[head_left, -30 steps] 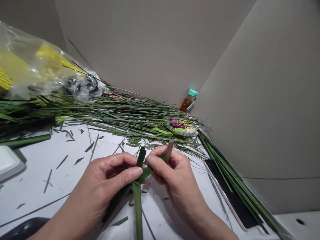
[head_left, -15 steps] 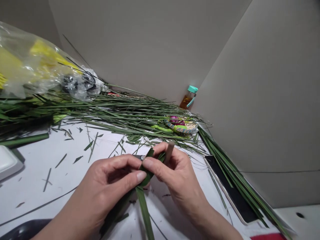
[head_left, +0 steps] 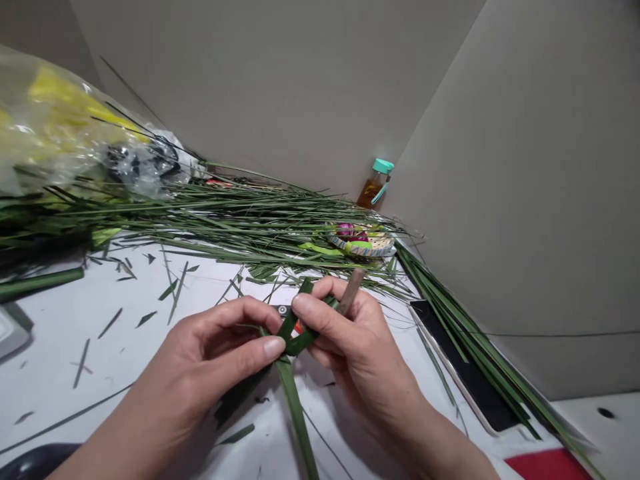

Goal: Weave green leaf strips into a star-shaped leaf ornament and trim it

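Mostly green on white from my end.
I read: strip [head_left: 299,417] green, stub [head_left: 351,292] grey-brown; leaves [head_left: 240,227] green; table [head_left: 50,313] white; bottle [head_left: 370,192] amber, cap [head_left: 383,165] teal; basket [head_left: 363,251] pale with blue-patterned rim, balls [head_left: 345,230] purple; bag [head_left: 60,120] clear and yellow; slab [head_left: 477,387] black, pale edge; patch [head_left: 547,465] red; wall [head_left: 275,87] plain grey.

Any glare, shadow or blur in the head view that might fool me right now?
Head view: bright glints on the clear plastic bag at the left; head view: soft shadow on the white table below the right hand; head view: the held green strip reads clearly enough.
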Action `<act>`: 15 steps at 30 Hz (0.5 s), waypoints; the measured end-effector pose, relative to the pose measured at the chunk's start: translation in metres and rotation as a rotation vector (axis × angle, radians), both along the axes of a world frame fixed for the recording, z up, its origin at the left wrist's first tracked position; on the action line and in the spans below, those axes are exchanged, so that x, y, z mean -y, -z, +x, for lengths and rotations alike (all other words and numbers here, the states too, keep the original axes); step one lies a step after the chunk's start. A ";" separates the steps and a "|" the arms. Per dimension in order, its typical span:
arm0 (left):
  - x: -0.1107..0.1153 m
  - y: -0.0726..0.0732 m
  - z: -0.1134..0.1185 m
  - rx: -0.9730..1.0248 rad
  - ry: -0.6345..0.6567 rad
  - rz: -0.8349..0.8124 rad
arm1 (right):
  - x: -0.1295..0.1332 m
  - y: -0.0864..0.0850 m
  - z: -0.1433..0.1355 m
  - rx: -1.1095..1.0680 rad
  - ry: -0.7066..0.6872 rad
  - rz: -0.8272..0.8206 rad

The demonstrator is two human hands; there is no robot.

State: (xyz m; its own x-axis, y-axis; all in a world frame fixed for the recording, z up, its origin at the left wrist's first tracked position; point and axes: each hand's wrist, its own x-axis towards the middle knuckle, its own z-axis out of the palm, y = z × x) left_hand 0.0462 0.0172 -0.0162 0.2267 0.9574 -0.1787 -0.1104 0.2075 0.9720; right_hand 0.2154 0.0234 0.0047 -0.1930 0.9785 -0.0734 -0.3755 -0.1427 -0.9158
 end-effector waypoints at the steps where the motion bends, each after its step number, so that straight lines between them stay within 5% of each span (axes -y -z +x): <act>1: 0.000 0.001 -0.001 -0.011 0.001 -0.008 | 0.000 0.000 0.000 -0.025 -0.010 -0.012; 15: 0.005 -0.002 0.003 0.081 -0.051 -0.128 | 0.005 -0.002 -0.005 -0.219 -0.072 -0.131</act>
